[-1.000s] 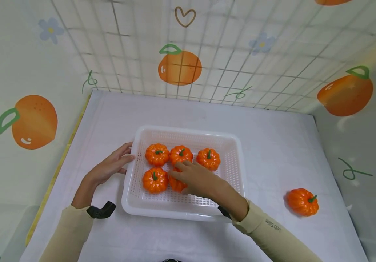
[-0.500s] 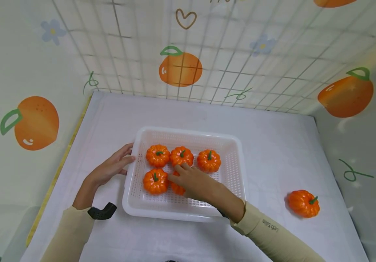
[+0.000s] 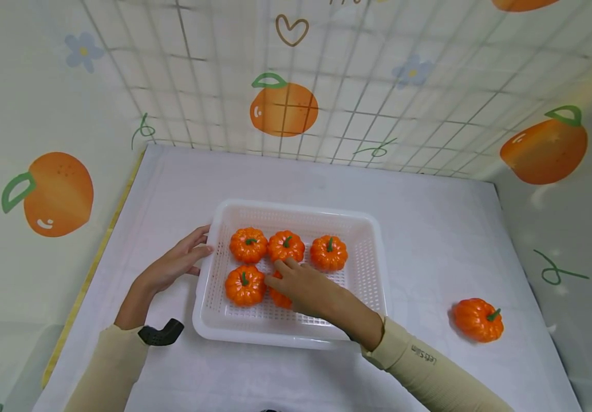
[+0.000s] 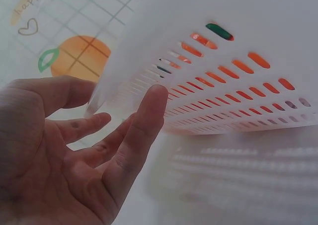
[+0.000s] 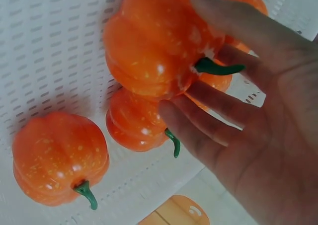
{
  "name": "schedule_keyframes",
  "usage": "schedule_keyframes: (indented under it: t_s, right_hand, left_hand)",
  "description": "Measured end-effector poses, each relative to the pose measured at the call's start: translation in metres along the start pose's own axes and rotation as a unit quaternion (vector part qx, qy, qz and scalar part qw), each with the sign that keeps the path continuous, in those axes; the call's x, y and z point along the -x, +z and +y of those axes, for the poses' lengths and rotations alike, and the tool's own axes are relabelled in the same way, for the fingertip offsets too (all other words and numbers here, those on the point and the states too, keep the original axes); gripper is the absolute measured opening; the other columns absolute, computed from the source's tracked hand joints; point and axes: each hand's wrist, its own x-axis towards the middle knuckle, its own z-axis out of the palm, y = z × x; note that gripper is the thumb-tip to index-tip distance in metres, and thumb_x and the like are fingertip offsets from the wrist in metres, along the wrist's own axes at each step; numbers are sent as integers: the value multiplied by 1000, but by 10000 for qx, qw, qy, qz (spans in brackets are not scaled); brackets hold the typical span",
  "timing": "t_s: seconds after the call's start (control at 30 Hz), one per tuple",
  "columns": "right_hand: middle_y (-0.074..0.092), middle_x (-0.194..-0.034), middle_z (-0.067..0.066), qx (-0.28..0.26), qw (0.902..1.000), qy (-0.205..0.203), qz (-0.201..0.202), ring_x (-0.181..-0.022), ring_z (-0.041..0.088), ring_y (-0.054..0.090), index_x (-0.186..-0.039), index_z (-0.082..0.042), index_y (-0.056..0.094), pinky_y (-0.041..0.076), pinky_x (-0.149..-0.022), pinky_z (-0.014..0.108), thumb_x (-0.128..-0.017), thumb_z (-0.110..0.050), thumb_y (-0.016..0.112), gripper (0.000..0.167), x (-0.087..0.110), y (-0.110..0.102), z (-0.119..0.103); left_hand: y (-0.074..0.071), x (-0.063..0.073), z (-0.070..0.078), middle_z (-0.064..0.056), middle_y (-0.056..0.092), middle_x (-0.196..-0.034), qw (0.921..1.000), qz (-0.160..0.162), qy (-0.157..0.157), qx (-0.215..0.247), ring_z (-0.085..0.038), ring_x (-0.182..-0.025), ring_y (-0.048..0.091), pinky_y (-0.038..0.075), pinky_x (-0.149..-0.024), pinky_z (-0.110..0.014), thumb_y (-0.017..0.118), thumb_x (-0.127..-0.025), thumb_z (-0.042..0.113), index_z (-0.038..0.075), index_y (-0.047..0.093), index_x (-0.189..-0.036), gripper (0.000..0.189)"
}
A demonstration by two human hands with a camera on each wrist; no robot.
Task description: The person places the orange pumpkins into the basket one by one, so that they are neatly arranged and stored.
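Note:
A white slotted plastic basket (image 3: 275, 340) holds several small orange pumpkins with green stems. My right hand (image 3: 314, 289) reaches into it and grips the front middle pumpkin (image 5: 149, 46), thumb on one side and fingers on the other. Part of this pumpkin is hidden under the hand in the head view. To its left sits another pumpkin (image 3: 245, 285); behind are a left one (image 3: 248, 245), a middle one (image 3: 286, 245) and a right one (image 3: 328, 253). My left hand (image 4: 74, 150) is at the basket's left wall, its fingers loosely spread and fingertips right at the side.
One more pumpkin (image 3: 477, 320) lies outside the basket on the white-covered table (image 3: 430, 229), at the right. A wire grid (image 3: 347, 114) with a fruit-print sheet stands along the back. Printed sheets also flank both sides.
My right hand has shifted slightly left and its fingers have closed in around the front middle pumpkin. The left hand and the basket stay in place.

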Motion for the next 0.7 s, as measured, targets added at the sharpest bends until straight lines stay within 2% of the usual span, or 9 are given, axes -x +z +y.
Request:
schedule_keyframes:
  t_s: [0.27,0.43,0.6,0.7]
  right_hand:
    - [55,-112,8,-224,9997,-12,9,-96,24,54,-123,-18,61,53,-73,34,-78,-14,85,51,0,-3,3]
    - [57,-116,8,-431,9990,48,-85,-101,26,55,-126,-18,61,54,-82,38,-78,-18,86,55,3,-14,4]
    - [58,-115,7,-789,9966,201,152,-101,25,55,-123,-15,62,52,-85,38,-82,-20,83,46,13,-24,13]
    - [57,-119,6,-933,9942,432,307,-104,26,55,-126,-16,62,51,-87,38,-86,-24,79,45,24,-27,22]
  left_hand:
    - [0,0,1,-22,38,-147,10000,12,-13,-25,-39,-114,58,58,-81,-47,50,-104,25,17,25,-157,58]
    - [0,-1,2,-22,39,-146,10000,-27,-7,-20,-39,-114,58,57,-81,-47,50,-104,25,17,26,-156,58]
    - [0,0,2,-21,39,-146,10000,-2,-62,-44,-38,-114,58,57,-82,-47,50,-104,25,19,26,-156,58]
    - [1,0,2,-20,39,-146,10000,21,-81,-44,-38,-114,58,57,-82,-48,50,-104,26,20,26,-156,58]
